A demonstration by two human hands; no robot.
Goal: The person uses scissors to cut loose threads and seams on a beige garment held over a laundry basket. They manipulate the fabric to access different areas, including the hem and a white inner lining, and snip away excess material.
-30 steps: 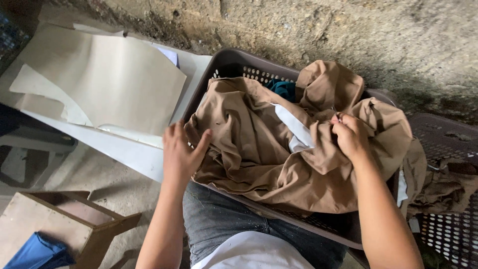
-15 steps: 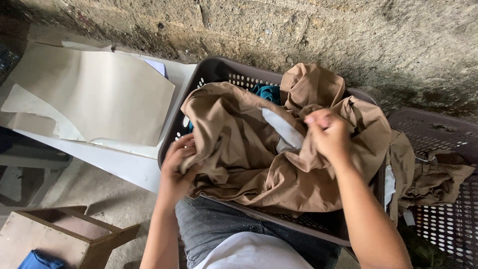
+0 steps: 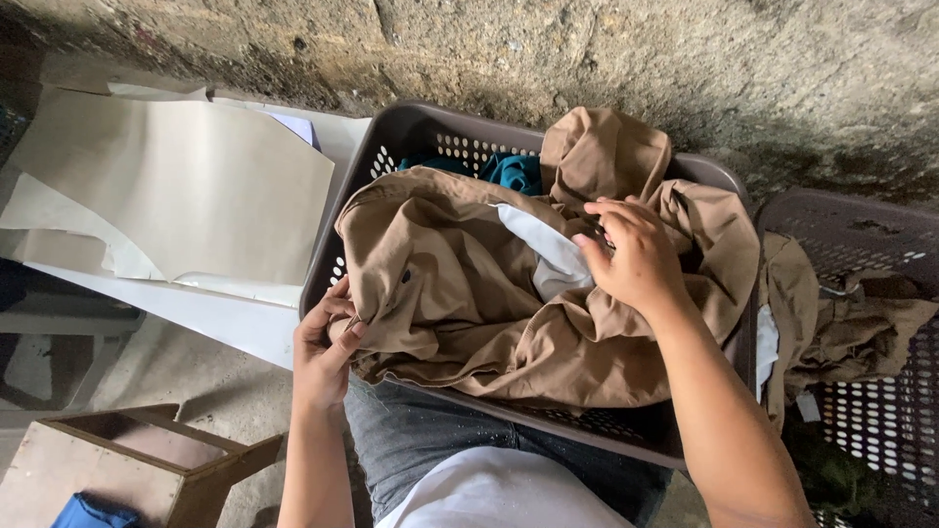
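Note:
A tan garment (image 3: 460, 293) with a white lining patch lies heaped in a dark grey perforated laundry basket (image 3: 391, 147) resting on my lap. My left hand (image 3: 328, 347) pinches the garment's lower left edge at the basket's front rim. Near the white lining, in the middle of the pile, my right hand (image 3: 636, 254) has its fingers closed on a fold of the same garment. A bit of teal cloth (image 3: 514, 171) shows under the tan fabric at the back of the basket.
A second dark basket (image 3: 871, 244) at right holds more brownish cloth (image 3: 851, 323). Large beige paper sheets (image 3: 186, 186) lie on a white board at left. A wooden stool (image 3: 137, 464) with blue cloth stands lower left. A rough concrete wall runs along the top.
My left hand went from open beside the basket to gripping the garment's lower edge. My right hand kept hold in the middle, and the view shifted so the basket sits further left.

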